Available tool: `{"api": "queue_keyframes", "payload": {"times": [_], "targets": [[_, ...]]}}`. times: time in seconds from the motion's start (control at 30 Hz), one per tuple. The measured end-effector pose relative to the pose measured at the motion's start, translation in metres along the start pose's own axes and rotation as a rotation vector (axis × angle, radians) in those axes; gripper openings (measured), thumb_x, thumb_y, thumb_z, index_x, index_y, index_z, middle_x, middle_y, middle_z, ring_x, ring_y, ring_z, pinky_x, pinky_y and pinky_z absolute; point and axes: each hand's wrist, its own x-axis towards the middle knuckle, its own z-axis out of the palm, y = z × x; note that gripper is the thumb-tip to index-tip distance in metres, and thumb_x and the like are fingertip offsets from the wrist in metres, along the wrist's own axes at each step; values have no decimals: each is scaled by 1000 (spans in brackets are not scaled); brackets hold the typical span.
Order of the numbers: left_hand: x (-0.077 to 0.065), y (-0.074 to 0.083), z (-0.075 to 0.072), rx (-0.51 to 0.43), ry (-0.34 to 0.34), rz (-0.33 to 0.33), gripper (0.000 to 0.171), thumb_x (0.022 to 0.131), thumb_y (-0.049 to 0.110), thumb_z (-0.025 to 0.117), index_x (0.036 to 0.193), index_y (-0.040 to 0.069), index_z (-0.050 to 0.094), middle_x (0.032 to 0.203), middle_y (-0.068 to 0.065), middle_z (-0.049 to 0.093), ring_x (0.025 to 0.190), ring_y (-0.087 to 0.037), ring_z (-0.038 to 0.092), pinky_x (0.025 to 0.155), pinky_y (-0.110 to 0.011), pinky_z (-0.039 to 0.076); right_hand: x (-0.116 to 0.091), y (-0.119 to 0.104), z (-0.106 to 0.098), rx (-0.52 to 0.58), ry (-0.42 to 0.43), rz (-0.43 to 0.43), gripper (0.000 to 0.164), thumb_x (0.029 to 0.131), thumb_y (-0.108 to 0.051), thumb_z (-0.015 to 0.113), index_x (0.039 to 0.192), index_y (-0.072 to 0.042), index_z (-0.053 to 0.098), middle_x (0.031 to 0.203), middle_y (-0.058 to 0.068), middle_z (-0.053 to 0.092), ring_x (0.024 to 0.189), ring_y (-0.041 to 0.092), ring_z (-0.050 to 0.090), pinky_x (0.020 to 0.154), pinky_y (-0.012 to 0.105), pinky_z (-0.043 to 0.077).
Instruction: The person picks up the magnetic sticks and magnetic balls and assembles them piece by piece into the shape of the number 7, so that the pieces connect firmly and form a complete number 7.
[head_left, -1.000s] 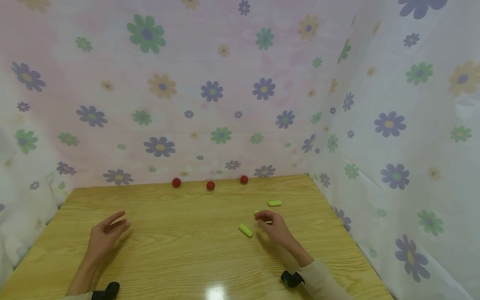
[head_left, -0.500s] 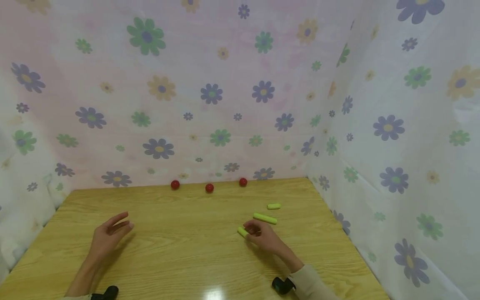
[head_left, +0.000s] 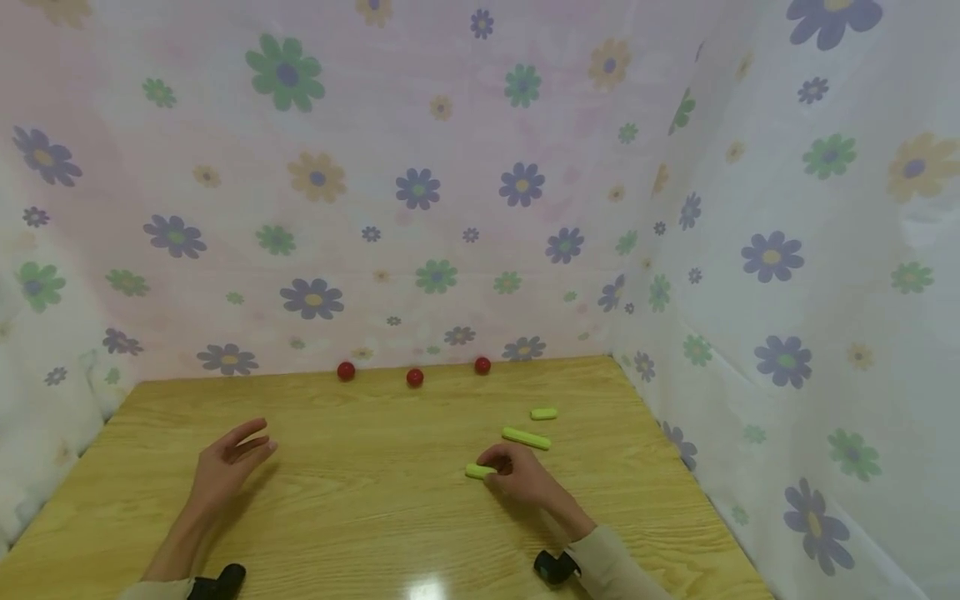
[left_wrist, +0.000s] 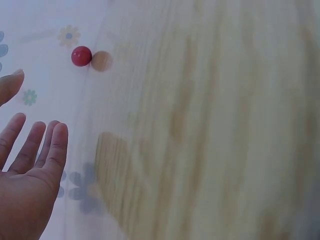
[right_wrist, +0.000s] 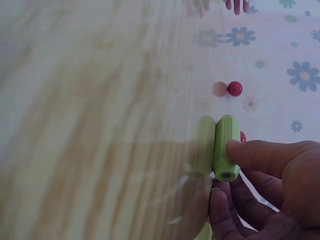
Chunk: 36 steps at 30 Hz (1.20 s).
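Between the thumb and fingers of the right hand [head_left: 521, 479] sits a short yellow-green cylinder [right_wrist: 227, 132], ribbed lengthwise, its flat near end marked by a dark round spot. The cylinder lies against the glossy, wood-grained worktop [head_left: 360, 517], which mirrors it. The thumb presses one side while the curled fingers are partly hidden behind the piece; the wrist extends back into a beige sleeve [head_left: 611, 567]. Just beyond this hand lies a longer, slender bar [head_left: 527, 438] of the same colour, and farther beyond it a second short piece [head_left: 543, 414]. The left hand [head_left: 228, 462] is raised over the worktop, well apart from the right, its fingers loosely extended and its thumb held away from them. Beyond both hands, three smooth, shiny red balls [head_left: 415, 378] are spaced along the far edge, before a wrinkled, flower-printed curtain [head_left: 360, 125].
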Motion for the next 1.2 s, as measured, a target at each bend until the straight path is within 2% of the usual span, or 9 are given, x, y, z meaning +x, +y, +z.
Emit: {"api": "queue_keyframes", "payload": {"times": [0.17,0.27,0.43,0.7,0.8,0.83,0.93,1.1,1.2], "targets": [[5,-4,8,-131,18,14,42,98,5,68,139,5,60,119,28,64,101,8,65,80,-12,54,2,1,1,-25,10,-5,19,94,-4,70,113,-3,72,108,10,70,88,13,59,74,24,49],[9,-6,14,-153,25,16,43,98,5,68,140,2,59,119,27,64,101,8,65,80,-12,54,3,2,2,-14,8,6,19,94,-6,70,113,-3,73,108,10,71,87,11,58,74,25,49],[18,-8,22,-138,30,22,47,98,7,68,141,-5,54,118,27,64,101,8,65,80,-12,54,5,0,1,-2,0,45,20,94,-7,71,113,-4,73,108,8,71,88,10,60,75,26,51],[28,-10,30,-163,45,8,41,98,9,69,138,2,60,119,25,64,101,7,65,82,-11,53,10,-3,0,-19,10,89,19,92,-7,74,111,-3,75,105,8,72,88,14,61,74,26,51],[32,-10,33,-154,55,4,42,97,9,70,137,0,59,117,24,64,100,8,65,82,-10,52,12,-4,1,-37,20,87,20,91,-8,76,110,-3,76,105,9,73,89,15,62,74,26,51],[34,-10,35,-158,59,2,44,97,9,70,137,-5,57,115,25,64,99,8,65,82,-10,52,13,-5,1,-42,25,88,20,90,-8,77,109,-3,76,105,9,73,89,16,62,75,27,51],[40,-11,40,-187,68,10,43,96,5,71,135,-7,57,113,23,65,97,6,66,82,-11,53,14,-7,2,-52,38,96,19,89,-8,79,108,-3,77,105,9,74,89,17,63,75,29,53],[51,-12,49,-251,95,9,33,94,0,71,126,4,65,109,22,66,96,2,67,80,-12,54,15,-9,4,-48,50,106,19,88,-7,80,105,-3,77,103,9,74,87,17,65,75,30,55],[58,-10,55,-262,115,-2,31,94,0,71,124,5,65,109,21,66,96,1,67,80,-13,54,16,-10,4,-43,51,119,18,88,-7,80,105,-4,77,103,8,74,87,15,65,74,29,55]]}}
